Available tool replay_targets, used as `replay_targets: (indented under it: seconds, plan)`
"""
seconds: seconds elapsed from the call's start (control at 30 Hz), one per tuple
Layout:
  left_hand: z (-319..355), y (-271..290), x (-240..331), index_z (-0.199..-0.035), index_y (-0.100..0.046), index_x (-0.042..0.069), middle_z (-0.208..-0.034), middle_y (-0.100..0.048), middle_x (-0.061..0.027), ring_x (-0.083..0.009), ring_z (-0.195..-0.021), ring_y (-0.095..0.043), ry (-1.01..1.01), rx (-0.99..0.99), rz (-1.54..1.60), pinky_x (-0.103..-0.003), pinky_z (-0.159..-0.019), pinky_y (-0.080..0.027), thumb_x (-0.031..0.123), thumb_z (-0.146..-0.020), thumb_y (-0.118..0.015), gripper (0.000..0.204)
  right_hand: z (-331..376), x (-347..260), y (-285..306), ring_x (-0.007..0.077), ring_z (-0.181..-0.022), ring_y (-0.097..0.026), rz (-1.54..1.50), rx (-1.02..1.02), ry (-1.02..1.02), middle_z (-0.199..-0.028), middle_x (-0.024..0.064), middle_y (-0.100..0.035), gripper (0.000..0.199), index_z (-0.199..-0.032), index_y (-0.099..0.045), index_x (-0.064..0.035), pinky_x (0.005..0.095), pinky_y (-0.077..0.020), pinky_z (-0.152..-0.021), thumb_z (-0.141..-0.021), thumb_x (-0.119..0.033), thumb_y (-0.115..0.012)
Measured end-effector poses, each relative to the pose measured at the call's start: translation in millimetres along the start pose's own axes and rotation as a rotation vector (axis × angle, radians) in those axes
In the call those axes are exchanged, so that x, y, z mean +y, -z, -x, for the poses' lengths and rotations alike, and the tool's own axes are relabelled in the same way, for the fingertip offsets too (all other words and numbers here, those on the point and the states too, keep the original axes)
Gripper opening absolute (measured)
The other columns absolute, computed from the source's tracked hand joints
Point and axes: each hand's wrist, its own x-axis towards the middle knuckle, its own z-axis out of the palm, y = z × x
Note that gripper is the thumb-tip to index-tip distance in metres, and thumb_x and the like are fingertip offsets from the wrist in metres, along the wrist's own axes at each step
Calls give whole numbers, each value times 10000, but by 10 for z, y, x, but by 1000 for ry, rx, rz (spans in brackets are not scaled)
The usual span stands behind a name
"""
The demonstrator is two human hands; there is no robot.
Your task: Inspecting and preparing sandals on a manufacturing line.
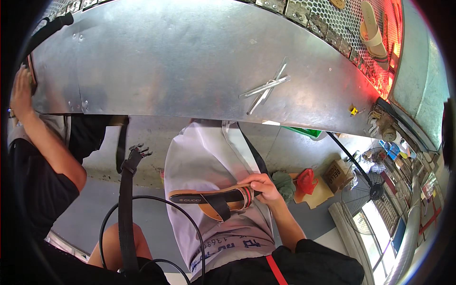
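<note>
My right hand [263,187] is closed round one end of a sandal [190,197], beside its striped band. The sandal has a black insole, a tan edge and a wide black strap, and it lies level over the pale grey apron [190,152] on my lap. My left hand does not show. A bare bent limb [123,242] appears at the lower left, but I cannot tell whose it is. Several thin metal strips [267,88] lie crossed on the metal bench [166,61] ahead of me.
Beyond the bench, a mesh conveyor [316,12] carries pale sandals [373,31] by a red glow. A co-worker's hand [21,90] is at the far left. A black strap [126,209] and cable hang near me. A fan [375,192] and cardboard box [336,175] stand right.
</note>
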Motion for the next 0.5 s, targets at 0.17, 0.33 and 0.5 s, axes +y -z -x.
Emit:
replay_targets:
  seconds: [0.17, 0.33, 0.5]
  plan:
    - [50, 12, 3, -887, -597, -38, -761, -592, -161, -296, -663, -593, 37, 24, 14, -349, -627, -450, 185, -848, -637, 230, -4, -9, -3, 235, -942, -686, -10, -6, -33, -1056, 222, -695, 372, -1117, -641, 136, 325, -532, -857, -920, -180, -622]
    - [113, 29, 6, -902, -597, -48, -779, -597, -168, -297, -681, -598, 76, 47, 24, -351, -642, -455, 192, -845, -637, 250, -5, -7, 4, 229, -932, -686, -24, 8, -24, -1049, 221, -697, 370, -1113, -644, 131, 319, -532, -851, -917, -182, -626]
    - [167, 47, 25, -918, -596, -58, -798, -602, -175, -299, -698, -603, 112, 72, 35, -352, -658, -460, 199, -841, -636, 271, -2, -12, 2, 226, -925, -686, -18, 4, -40, -1045, 215, -699, 367, -1115, -646, 125, 314, -530, -844, -916, -183, -627]
